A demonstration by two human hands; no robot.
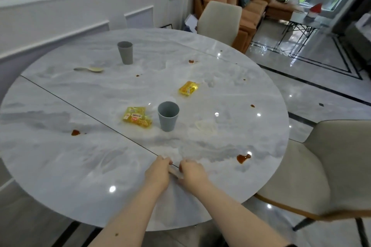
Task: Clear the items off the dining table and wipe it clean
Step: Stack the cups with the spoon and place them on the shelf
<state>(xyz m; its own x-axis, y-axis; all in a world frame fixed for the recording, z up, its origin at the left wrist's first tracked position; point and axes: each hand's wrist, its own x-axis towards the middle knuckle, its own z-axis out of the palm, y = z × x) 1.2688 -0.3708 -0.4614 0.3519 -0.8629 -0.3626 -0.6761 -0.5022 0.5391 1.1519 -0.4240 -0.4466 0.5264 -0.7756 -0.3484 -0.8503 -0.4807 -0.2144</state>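
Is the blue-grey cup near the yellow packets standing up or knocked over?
Upright: the nearer cup stands on its base on the table, its open mouth facing up.

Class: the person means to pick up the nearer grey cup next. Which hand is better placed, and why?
Probably the right hand: the nearer cup stands slightly to its side, beyond it. But both hands, left hand included, pinch a small whitish thing.

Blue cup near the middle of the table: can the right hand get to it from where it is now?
Probably yes. The blue cup stands upright ahead of the right hand with bare tabletop between. But both hands seem to pinch something pale, so the right must let go first.
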